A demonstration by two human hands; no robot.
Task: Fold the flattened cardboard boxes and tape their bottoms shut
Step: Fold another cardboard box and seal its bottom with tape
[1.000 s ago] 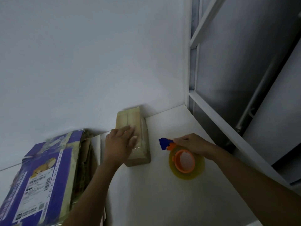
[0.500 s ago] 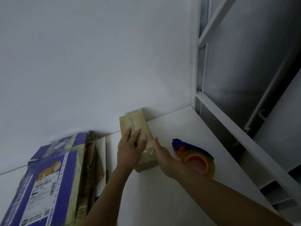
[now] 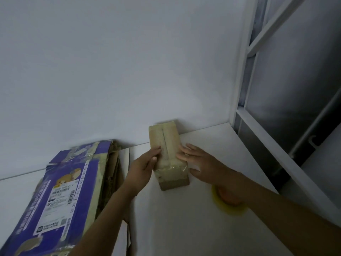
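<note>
Cardboard flaps are shown closed under clear tape on a small box [image 3: 167,143], which is stood on the white table [image 3: 184,224] by the wall. The left hand [image 3: 143,166] is laid along the box's left edge, fingers [image 3: 156,149] straight on the taped top, nothing grasped. The right hand [image 3: 200,161] is pressed flat to the right side, fingers released. A tape roll [image 3: 229,206] is partly hidden beneath the right forearm. Flattened boxes [image 3: 60,191] are piled at left.
</note>
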